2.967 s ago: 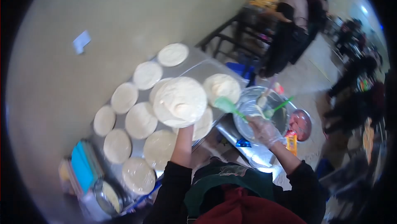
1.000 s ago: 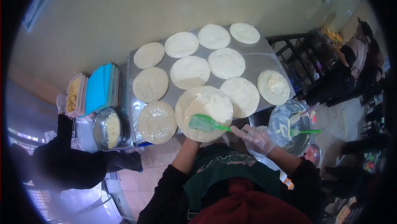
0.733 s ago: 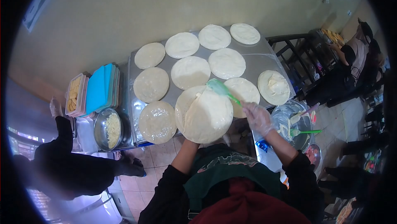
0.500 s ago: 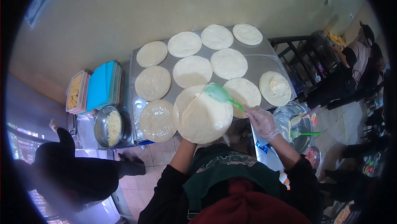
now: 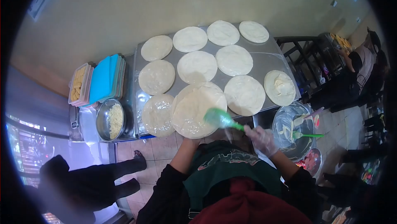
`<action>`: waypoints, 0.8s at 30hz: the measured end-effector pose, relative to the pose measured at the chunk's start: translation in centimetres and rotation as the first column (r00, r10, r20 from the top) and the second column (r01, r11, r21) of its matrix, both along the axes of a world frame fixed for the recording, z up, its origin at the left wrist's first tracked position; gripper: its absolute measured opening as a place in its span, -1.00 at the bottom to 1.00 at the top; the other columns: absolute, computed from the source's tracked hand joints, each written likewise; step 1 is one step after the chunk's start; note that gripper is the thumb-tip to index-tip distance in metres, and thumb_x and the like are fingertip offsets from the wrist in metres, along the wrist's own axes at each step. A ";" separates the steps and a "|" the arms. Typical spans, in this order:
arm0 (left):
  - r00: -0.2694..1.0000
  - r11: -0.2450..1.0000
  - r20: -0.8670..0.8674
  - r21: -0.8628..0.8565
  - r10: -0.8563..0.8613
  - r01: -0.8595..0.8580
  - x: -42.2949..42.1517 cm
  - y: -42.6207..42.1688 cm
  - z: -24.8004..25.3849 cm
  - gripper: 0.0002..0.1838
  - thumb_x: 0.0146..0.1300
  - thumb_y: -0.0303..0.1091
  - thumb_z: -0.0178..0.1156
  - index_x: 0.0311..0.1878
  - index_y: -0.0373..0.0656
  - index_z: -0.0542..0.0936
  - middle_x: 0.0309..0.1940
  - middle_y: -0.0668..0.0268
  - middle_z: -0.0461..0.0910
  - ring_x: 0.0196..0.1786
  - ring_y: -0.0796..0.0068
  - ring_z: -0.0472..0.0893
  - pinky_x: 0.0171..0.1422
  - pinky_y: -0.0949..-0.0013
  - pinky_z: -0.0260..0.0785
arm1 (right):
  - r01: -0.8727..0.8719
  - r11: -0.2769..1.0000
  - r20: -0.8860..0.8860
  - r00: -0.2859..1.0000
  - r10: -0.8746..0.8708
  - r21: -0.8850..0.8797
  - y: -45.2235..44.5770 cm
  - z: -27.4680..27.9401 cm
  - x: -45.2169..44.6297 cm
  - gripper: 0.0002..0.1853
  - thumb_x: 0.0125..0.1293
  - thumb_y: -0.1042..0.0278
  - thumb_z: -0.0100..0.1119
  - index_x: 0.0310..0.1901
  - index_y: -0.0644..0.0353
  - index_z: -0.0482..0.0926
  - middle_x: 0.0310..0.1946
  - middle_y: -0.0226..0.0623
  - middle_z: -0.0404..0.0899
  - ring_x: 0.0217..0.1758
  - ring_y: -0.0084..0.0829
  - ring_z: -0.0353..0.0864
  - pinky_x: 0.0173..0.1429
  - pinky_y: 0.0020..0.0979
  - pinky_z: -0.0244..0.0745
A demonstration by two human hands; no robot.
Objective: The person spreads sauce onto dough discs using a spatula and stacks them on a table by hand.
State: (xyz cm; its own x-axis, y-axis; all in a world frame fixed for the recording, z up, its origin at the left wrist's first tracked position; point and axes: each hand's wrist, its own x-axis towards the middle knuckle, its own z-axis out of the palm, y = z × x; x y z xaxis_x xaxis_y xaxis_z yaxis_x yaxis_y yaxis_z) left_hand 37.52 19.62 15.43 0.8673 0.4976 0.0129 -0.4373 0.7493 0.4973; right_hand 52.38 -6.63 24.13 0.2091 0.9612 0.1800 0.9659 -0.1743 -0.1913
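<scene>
A round of pale dough point(image 5: 192, 108), with white cream spread over part of it, is held at the near edge of the table. My left hand point(image 5: 190, 142) supports it from below; its fingers are hidden under the round. In a clear plastic glove, my right hand point(image 5: 261, 140) is closed around the handle of a green spatula point(image 5: 219, 117). The blade lies over the round's right side, slightly blurred. Nearest on the table are a glossy round point(image 5: 158, 115) to the left and a cream-covered round point(image 5: 245, 95) to the right.
Several more rounds cover the metal table point(image 5: 264, 60); one carries a heap of cream point(image 5: 284, 86). A cream bowl point(image 5: 289, 151) with utensils stands right. A bowl of pale shreds point(image 5: 115, 120) and stacked trays point(image 5: 105, 79) are left. People stand on both sides.
The spatula has moved down across the held round toward its right side. My right hand has come lower with it. The view has shifted slightly, and the person at left has moved.
</scene>
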 end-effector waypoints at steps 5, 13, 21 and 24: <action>1.000 1.000 0.002 0.021 -0.004 0.004 0.3 1.0 0.9 -0.30 0.47 -0.03 0.03 0.55 -0.05 0.07 0.48 0.24 0.20 0.47 0.27 0.28 0.51 0.11 0.25 | 0.193 0.914 -0.279 0.956 -0.094 0.356 4.6 -0.2 4.0 -0.60 0.33 0.44 0.11 0.20 -0.02 0.55 -0.37 -0.10 0.51 -0.38 0.02 0.57 -0.31 -0.05 0.50; 1.000 1.000 -0.013 0.023 0.020 -0.020 -0.8 4.3 1.7 -0.30 0.47 -0.03 0.04 0.54 -0.06 0.08 0.48 0.24 0.21 0.46 0.27 0.29 0.51 0.11 0.25 | 0.148 0.946 -0.179 0.979 -0.098 0.290 5.3 0.9 7.0 -0.65 0.33 0.40 0.12 0.15 0.03 0.58 -0.33 -0.13 0.54 -0.30 -0.05 0.60 -0.24 -0.10 0.50; 0.999 0.999 -0.014 0.030 0.029 -0.029 -0.7 -1.0 0.3 -0.30 0.46 -0.02 0.06 0.54 -0.06 0.09 0.47 0.24 0.22 0.46 0.28 0.30 0.50 0.12 0.26 | -0.234 0.971 -0.072 0.970 0.230 -0.052 2.7 4.4 0.6 -0.53 0.33 0.40 0.02 0.29 -0.07 0.45 -0.35 -0.16 0.51 -0.35 -0.12 0.61 -0.43 -0.09 0.52; 0.999 0.998 -0.008 0.038 0.042 -0.042 -2.1 -1.6 0.1 -0.30 0.46 -0.02 0.06 0.54 -0.06 0.10 0.47 0.23 0.23 0.46 0.28 0.30 0.50 0.12 0.26 | -0.063 0.998 -0.113 0.992 0.060 -0.018 4.2 1.5 2.6 -0.54 0.34 0.41 0.03 0.28 -0.05 0.45 -0.38 -0.17 0.48 -0.38 -0.10 0.59 -0.41 -0.10 0.52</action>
State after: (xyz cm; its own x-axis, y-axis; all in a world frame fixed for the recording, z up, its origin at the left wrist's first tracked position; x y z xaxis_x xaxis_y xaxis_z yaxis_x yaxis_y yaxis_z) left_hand 35.43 17.99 15.56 0.8458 0.5329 0.0245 -0.4633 0.7110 0.5290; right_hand 54.96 -2.48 25.62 0.1674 0.9763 0.1374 0.9475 -0.1208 -0.2961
